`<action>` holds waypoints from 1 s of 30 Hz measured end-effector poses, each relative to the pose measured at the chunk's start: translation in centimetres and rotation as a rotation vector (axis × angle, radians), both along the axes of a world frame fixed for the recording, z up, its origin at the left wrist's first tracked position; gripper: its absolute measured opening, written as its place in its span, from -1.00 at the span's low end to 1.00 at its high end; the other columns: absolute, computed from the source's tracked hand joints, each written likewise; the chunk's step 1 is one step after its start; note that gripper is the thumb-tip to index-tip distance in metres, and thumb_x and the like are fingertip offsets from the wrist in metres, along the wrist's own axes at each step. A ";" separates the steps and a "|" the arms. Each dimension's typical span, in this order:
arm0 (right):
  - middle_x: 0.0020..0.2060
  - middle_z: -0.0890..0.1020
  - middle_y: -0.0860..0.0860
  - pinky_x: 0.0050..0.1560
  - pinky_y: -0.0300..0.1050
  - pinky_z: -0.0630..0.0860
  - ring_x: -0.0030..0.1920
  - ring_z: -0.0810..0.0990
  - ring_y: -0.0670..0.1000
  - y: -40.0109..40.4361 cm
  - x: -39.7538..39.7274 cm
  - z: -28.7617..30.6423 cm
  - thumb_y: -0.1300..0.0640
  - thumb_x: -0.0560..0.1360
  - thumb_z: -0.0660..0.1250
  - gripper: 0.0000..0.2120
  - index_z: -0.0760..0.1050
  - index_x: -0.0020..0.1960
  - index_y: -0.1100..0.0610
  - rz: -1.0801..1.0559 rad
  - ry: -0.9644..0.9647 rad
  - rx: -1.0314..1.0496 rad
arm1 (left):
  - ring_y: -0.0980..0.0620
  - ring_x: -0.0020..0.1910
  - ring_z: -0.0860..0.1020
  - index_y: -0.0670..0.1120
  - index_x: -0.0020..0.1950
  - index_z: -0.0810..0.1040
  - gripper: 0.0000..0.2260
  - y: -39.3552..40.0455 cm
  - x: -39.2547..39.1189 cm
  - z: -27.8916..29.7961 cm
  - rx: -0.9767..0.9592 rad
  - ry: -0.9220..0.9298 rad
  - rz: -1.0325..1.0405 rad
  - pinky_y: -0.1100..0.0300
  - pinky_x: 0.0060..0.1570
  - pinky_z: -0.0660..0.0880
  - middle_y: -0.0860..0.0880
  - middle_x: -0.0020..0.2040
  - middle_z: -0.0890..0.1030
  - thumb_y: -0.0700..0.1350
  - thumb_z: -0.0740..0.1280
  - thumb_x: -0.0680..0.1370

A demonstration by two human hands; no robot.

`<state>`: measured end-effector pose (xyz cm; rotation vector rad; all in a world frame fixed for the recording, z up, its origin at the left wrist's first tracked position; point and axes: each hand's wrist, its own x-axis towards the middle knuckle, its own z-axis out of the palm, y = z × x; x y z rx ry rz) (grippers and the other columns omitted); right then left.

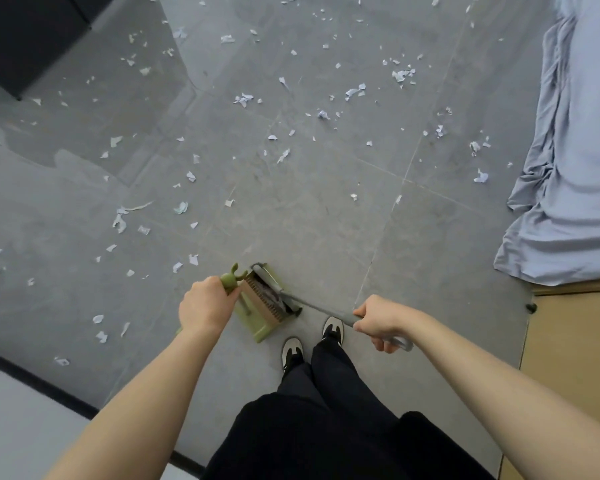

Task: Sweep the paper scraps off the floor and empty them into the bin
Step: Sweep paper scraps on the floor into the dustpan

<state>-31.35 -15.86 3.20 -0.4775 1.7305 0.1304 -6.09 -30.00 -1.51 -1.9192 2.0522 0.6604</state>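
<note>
Several white paper scraps (pixel 245 98) lie scattered over the grey tiled floor (pixel 326 220), mostly ahead and to the left. My left hand (pixel 205 303) grips the green handle of a green dustpan (pixel 257 320) that stands on the floor just in front of my feet. My right hand (pixel 381 322) grips the grey broom handle (pixel 323 310). The broom head (pixel 274 289) sits inside the dustpan against its comb teeth. No bin is in view.
A dark cabinet (pixel 25 39) stands at the far left. A crumpled blue-grey sheet (pixel 568 168) hangs down to the floor on the right, over a tan wooden surface (pixel 575 341). My shoes (pixel 293 351) stand right behind the dustpan. A black-edged pale strip (pixel 32 420) runs along the lower left.
</note>
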 end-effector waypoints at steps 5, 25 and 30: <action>-0.43 0.46 0.15 -0.56 -0.29 0.29 -0.54 0.36 0.05 0.1 -1.2 0.7 0.32 0.51 0.09 -0.47 0.35 0.46 0.10 -0.044 0.071 -0.062 | -0.23 -0.13 0.57 -0.15 -0.03 0.58 -0.62 0.5 0.3 0.3 0.001 0.001 0.001 0.10 -0.25 0.43 -0.09 -0.23 0.50 0.19 0.32 0.55; -0.26 0.56 0.23 -0.41 -0.15 0.39 -0.43 0.43 0.09 -0.5 -2.4 -0.3 0.37 0.50 0.07 -0.54 0.46 0.35 0.20 0.029 0.247 -0.073 | -0.17 -0.24 0.51 -0.11 -0.08 0.58 -0.65 -2.2 0.0 2.7 -0.101 -0.060 0.052 0.12 -0.23 0.42 -0.08 -0.25 0.52 0.18 0.29 0.51; 0.13 0.55 0.12 -0.13 -0.12 0.47 0.09 0.57 0.17 -0.7 -3.5 -0.5 0.23 0.51 0.22 -0.69 0.52 0.20 0.03 0.433 0.442 -0.130 | -0.18 -0.24 0.53 -0.10 -0.15 0.55 -0.66 -3.6 -1.2 3.1 -0.113 -0.082 0.013 0.10 -0.21 0.48 -0.10 -0.23 0.56 0.19 0.28 0.50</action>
